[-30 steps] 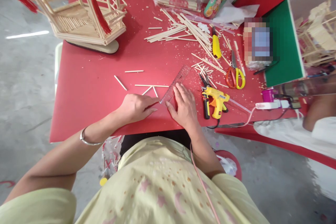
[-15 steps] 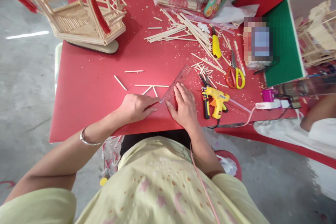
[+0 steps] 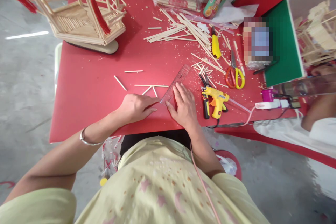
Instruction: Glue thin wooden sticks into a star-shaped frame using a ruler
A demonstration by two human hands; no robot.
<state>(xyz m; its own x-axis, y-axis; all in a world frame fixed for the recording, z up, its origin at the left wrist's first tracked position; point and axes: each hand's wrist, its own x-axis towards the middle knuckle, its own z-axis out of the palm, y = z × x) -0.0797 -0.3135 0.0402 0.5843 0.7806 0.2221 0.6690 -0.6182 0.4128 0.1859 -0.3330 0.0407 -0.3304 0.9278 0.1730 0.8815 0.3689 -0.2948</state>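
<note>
A clear ruler (image 3: 181, 75) lies slantwise on the red tabletop. My right hand (image 3: 183, 105) holds it down, with the fingers along its right edge and the thumb near its lower end. My left hand (image 3: 135, 106) rests to the left, its index finger stretched to the ruler's lower end and its thumb apart. The other left fingers are curled, and I see nothing held in them. Left of the ruler lies a thin wooden stick (image 3: 151, 85), with two short sticks (image 3: 147, 90) meeting in a point below it. Two loose sticks (image 3: 120, 82) lie farther left.
A stick-built model (image 3: 86, 35) with red tassels stands at back left. Several sticks (image 3: 181, 29) lie piled behind the ruler. On the right are a yellow glue gun (image 3: 216, 99), pliers (image 3: 206, 103), scissors (image 3: 235, 75) and a yellow cutter (image 3: 216, 45). A co-worker's arm (image 3: 319, 112) shows far right.
Both hands and the ruler stay in place. At the far right, part of the co-worker's hand has come into view near the other stick model.
</note>
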